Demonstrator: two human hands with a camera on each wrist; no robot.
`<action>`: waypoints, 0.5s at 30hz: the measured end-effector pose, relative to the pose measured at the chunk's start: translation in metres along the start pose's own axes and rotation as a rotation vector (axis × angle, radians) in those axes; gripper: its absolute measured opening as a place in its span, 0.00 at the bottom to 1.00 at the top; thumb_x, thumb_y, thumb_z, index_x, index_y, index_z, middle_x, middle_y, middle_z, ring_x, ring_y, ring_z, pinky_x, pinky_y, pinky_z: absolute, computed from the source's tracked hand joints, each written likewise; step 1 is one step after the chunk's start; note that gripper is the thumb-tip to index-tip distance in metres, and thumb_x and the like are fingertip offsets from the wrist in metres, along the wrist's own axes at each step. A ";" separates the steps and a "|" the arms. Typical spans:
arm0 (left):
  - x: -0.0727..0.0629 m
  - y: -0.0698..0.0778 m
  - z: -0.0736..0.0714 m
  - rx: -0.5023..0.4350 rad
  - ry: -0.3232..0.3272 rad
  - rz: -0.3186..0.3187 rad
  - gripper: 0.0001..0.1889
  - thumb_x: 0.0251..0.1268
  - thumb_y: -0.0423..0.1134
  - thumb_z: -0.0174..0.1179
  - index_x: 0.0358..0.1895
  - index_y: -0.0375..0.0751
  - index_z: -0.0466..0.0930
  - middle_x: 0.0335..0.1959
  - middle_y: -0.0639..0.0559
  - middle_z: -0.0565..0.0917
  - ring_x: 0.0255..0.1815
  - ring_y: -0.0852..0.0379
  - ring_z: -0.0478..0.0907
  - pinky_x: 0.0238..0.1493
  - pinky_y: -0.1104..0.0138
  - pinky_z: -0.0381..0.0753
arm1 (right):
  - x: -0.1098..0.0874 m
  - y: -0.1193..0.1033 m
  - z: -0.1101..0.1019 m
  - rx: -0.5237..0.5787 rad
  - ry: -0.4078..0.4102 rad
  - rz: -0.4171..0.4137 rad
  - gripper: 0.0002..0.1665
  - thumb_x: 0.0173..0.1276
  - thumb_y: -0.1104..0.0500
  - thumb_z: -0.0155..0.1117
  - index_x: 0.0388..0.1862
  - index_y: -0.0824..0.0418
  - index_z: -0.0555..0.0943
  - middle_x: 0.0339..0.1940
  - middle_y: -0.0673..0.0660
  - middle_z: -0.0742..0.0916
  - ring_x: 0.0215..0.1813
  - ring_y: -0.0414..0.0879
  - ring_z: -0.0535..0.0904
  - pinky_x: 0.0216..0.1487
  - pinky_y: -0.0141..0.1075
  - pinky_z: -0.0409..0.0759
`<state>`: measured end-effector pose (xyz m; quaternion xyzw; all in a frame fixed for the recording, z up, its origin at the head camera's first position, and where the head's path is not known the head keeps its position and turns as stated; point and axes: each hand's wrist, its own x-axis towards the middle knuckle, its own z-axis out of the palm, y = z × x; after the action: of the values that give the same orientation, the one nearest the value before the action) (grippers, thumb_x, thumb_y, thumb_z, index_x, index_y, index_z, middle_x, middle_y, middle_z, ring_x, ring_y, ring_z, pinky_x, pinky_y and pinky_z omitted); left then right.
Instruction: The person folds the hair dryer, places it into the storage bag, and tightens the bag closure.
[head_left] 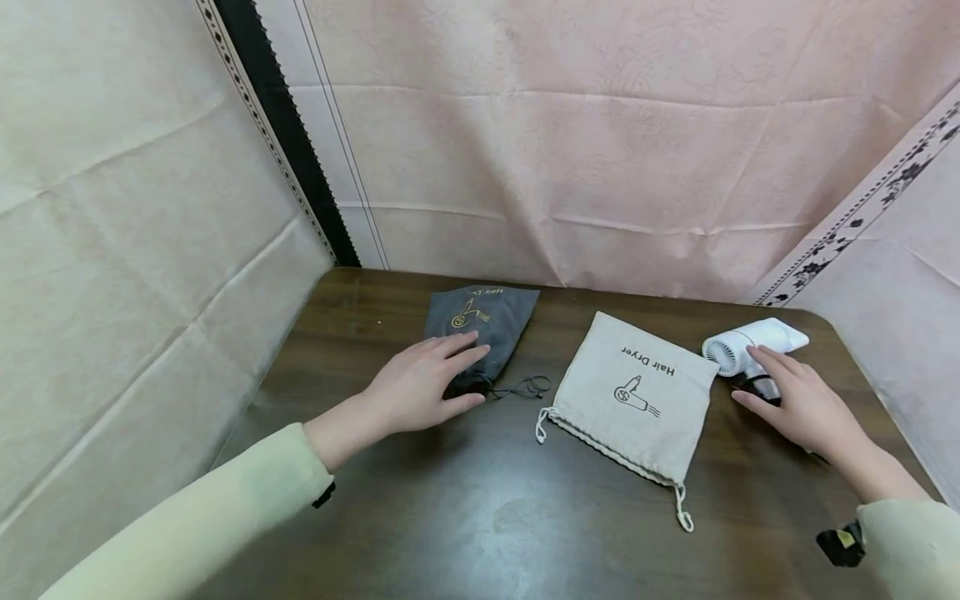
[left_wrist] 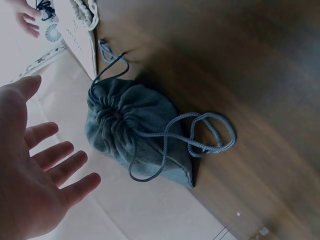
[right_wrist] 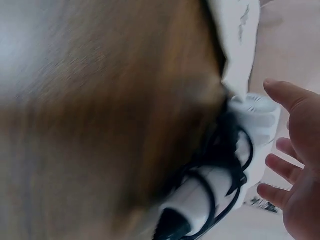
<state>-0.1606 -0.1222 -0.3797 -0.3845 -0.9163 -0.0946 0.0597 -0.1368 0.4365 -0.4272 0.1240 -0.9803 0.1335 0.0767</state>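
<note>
A dark grey drawstring pouch (head_left: 506, 321), printed with a hair dryer drawing, lies near the back of the table. My left hand (head_left: 420, 385) reaches over its cinched end with fingers spread. In the left wrist view the pouch (left_wrist: 145, 115) looks filled, its mouth gathered and its cord looped loosely, with the palm apart from it. At the right, a white hair dryer (head_left: 776, 335) lies on its side, my right hand (head_left: 810, 408) above its handle with fingers extended. The right wrist view shows a black power cord (right_wrist: 212, 192) wound around the handle.
A flat beige drawstring bag (head_left: 633, 392) marked "Hair Dryer" lies between the hands, one corner close to the dryer. The brown wooden table (head_left: 487, 517) meets pale cloth hangings (head_left: 600, 158) at its back and sides.
</note>
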 end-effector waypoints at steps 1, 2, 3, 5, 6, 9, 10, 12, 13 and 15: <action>-0.002 0.001 0.001 0.000 0.002 0.003 0.35 0.76 0.60 0.63 0.79 0.45 0.73 0.79 0.41 0.72 0.76 0.42 0.74 0.75 0.47 0.73 | -0.002 0.003 0.002 0.000 0.003 0.005 0.45 0.72 0.51 0.74 0.77 0.73 0.67 0.71 0.80 0.74 0.66 0.83 0.68 0.62 0.74 0.67; -0.004 0.001 0.002 0.001 0.003 0.005 0.35 0.76 0.60 0.63 0.79 0.45 0.73 0.79 0.41 0.72 0.77 0.43 0.73 0.75 0.47 0.73 | -0.004 0.006 0.003 -0.001 0.003 0.011 0.45 0.73 0.51 0.74 0.77 0.73 0.67 0.71 0.81 0.73 0.66 0.83 0.68 0.62 0.75 0.66; -0.005 0.002 0.004 0.002 0.005 0.007 0.35 0.76 0.60 0.63 0.79 0.46 0.73 0.79 0.41 0.72 0.77 0.43 0.73 0.75 0.46 0.73 | -0.006 0.010 0.005 -0.005 0.003 0.018 0.45 0.73 0.51 0.74 0.77 0.74 0.66 0.71 0.81 0.73 0.66 0.83 0.68 0.62 0.75 0.66; -0.008 0.003 0.006 0.002 0.009 0.013 0.36 0.76 0.60 0.63 0.79 0.46 0.73 0.80 0.42 0.72 0.78 0.43 0.72 0.75 0.46 0.73 | -0.009 0.015 0.007 -0.012 -0.003 0.030 0.45 0.73 0.52 0.74 0.77 0.75 0.66 0.70 0.82 0.73 0.65 0.83 0.68 0.62 0.75 0.66; -0.009 0.004 0.007 0.000 0.011 0.016 0.36 0.76 0.60 0.64 0.79 0.46 0.73 0.80 0.42 0.72 0.78 0.43 0.72 0.75 0.46 0.73 | -0.010 0.018 0.008 -0.014 -0.008 0.039 0.46 0.73 0.51 0.73 0.78 0.75 0.65 0.70 0.82 0.73 0.65 0.84 0.68 0.61 0.75 0.67; -0.013 0.008 0.012 -0.004 0.025 0.039 0.36 0.75 0.60 0.65 0.78 0.46 0.73 0.79 0.42 0.72 0.78 0.43 0.72 0.75 0.47 0.73 | -0.014 0.025 0.012 -0.021 -0.027 0.062 0.48 0.74 0.50 0.73 0.79 0.75 0.63 0.70 0.84 0.72 0.64 0.85 0.68 0.60 0.76 0.67; -0.014 0.009 0.013 -0.007 0.026 0.048 0.36 0.75 0.59 0.65 0.79 0.46 0.73 0.79 0.42 0.72 0.78 0.44 0.72 0.76 0.47 0.72 | -0.016 0.027 0.013 -0.020 -0.032 0.066 0.48 0.74 0.49 0.73 0.80 0.74 0.62 0.70 0.84 0.72 0.64 0.85 0.68 0.60 0.77 0.67; -0.015 0.013 0.016 -0.007 0.026 0.070 0.36 0.75 0.59 0.65 0.79 0.46 0.73 0.79 0.42 0.72 0.78 0.44 0.71 0.76 0.47 0.72 | -0.018 0.030 0.017 -0.016 -0.027 0.065 0.49 0.74 0.50 0.73 0.80 0.73 0.62 0.69 0.84 0.72 0.64 0.85 0.68 0.59 0.76 0.67; -0.016 0.014 0.018 -0.005 0.025 0.080 0.36 0.75 0.59 0.65 0.79 0.47 0.73 0.79 0.42 0.72 0.78 0.44 0.71 0.76 0.47 0.72 | -0.018 0.031 0.019 -0.013 -0.020 0.060 0.49 0.74 0.51 0.73 0.80 0.73 0.62 0.69 0.84 0.72 0.63 0.85 0.68 0.59 0.76 0.68; -0.017 0.017 0.020 -0.003 0.024 0.099 0.35 0.75 0.59 0.65 0.79 0.47 0.73 0.79 0.43 0.72 0.78 0.43 0.71 0.76 0.46 0.72 | -0.019 0.032 0.022 -0.005 -0.009 0.052 0.48 0.73 0.52 0.74 0.80 0.73 0.62 0.68 0.84 0.73 0.63 0.85 0.69 0.58 0.76 0.68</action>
<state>-0.1370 -0.1178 -0.3997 -0.4282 -0.8952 -0.0976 0.0749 -0.1292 0.4645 -0.4592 0.0990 -0.9838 0.1323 0.0692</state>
